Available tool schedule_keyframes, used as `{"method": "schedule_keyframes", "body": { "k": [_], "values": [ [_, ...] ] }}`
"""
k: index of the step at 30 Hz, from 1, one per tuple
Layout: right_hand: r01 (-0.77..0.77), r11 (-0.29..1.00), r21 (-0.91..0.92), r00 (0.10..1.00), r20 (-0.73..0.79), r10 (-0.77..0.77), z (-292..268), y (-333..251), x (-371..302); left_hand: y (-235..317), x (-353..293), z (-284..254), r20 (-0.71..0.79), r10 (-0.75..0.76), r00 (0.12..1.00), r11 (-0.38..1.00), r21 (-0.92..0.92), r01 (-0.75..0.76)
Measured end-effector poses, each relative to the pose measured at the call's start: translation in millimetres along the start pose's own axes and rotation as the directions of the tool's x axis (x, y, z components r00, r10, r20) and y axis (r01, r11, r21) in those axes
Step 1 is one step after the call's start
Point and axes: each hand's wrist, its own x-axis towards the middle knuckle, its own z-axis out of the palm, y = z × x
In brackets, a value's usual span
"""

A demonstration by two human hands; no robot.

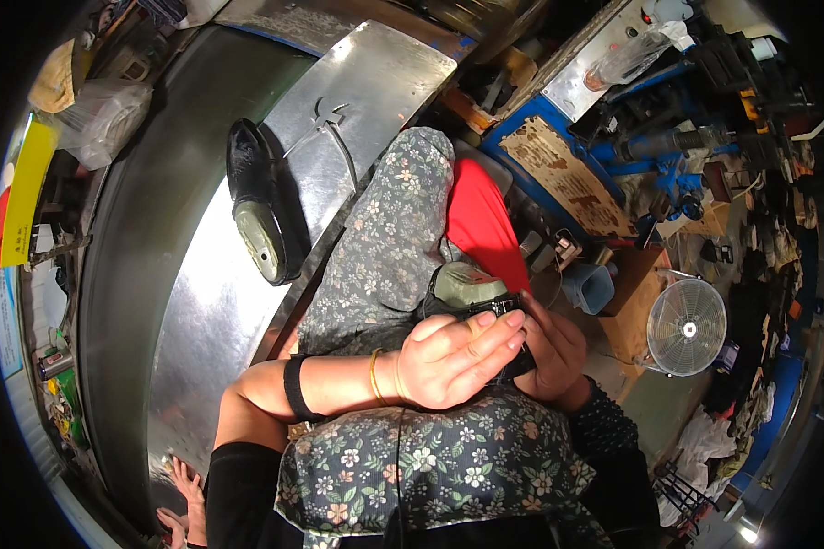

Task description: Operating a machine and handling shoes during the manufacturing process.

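Note:
A black shoe (505, 305) with a green last (467, 285) in it lies over my lap. My left hand (458, 359), a gold bangle at its wrist, has its fingers pressed together against the shoe's edge. From the other side my right hand (556, 352) is closed round the same shoe. Most of the shoe is hidden behind my hands. To the left, a second black shoe (247, 160), also with a green last in its opening, rests on the metal bench (197, 366). Beyond it lie metal pincers (339, 142) with their handles toward me.
A dark conveyor belt (146, 238) runs along the bench's left side. Another person's hands (188, 485) show at the lower left. On the right are a blue machine frame (613, 174), a light blue bin (589, 289) and a round fan (687, 328). Red cloth (479, 215) hangs beside my knee.

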Motion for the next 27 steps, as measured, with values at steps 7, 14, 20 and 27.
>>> {"method": "schedule_keyframes", "body": {
  "k": [7, 14, 20, 27],
  "values": [
    [-0.221, 0.973, 0.067, 0.966, 0.152, 0.209, 11, 5, 26, -22, 3, -7, 0.163, -0.234, 0.959, 0.955, -0.147, 0.258],
    [-0.668, 0.537, 0.515, 0.742, 0.409, 0.531, 111, 53, 16, -128, -2, -1, 0.333, -0.619, 0.712, 0.510, -0.519, 0.686],
    [-0.639, 0.449, 0.625, 0.757, 0.406, 0.512, 133, 66, 14, -177, -16, 28, 0.521, -0.753, 0.403, -0.295, -0.814, 0.500],
    [-0.697, 0.585, 0.415, 0.715, 0.474, 0.515, 107, 29, 32, -196, -29, 31, 0.291, -0.946, -0.141, -0.323, -0.828, 0.458]
  ]
}}
